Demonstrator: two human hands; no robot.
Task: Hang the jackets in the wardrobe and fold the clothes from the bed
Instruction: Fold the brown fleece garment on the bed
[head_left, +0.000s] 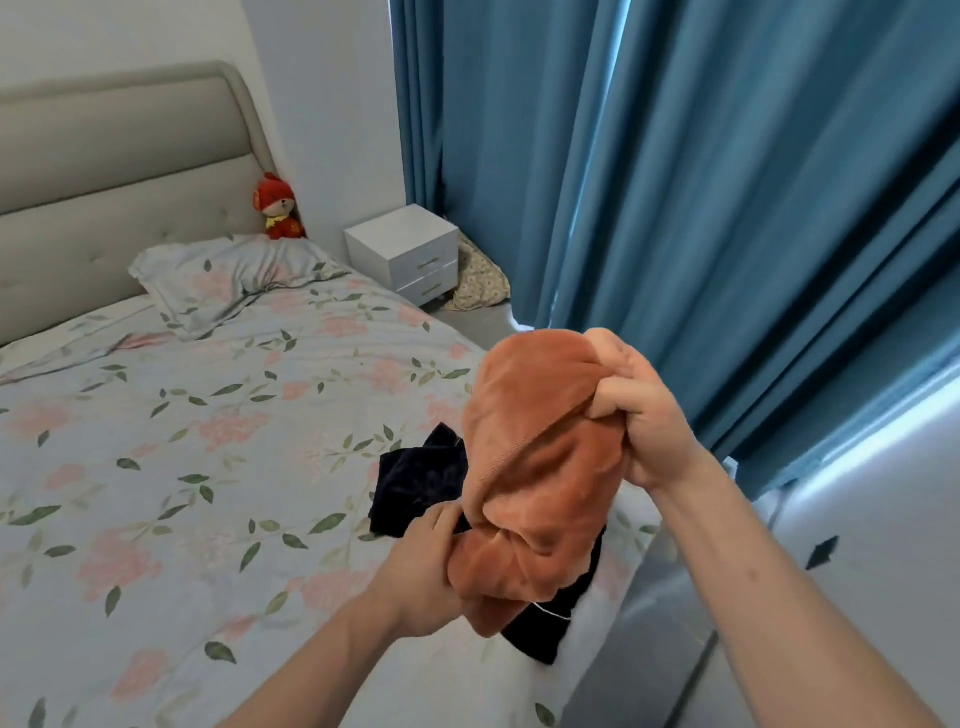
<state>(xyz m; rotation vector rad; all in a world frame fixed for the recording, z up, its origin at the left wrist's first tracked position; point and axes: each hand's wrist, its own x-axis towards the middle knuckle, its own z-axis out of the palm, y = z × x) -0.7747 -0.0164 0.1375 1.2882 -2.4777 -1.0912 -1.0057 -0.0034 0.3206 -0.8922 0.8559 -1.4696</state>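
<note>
Folding step: my right hand and left hand clamp the rust-orange fleece garment, frame centre; next, shake it flat.

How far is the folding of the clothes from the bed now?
Nothing folded is in view. Both hands, left hand and right hand, grip the orange fleece garment, bunched above the bed. A dark navy garment lies crumpled there, still to fold. No wardrobe or jackets show.

Open floral bed surface extends left of the dark garment. Rightward, blue curtains and a white nightstand bound the narrow floor gap.
</note>
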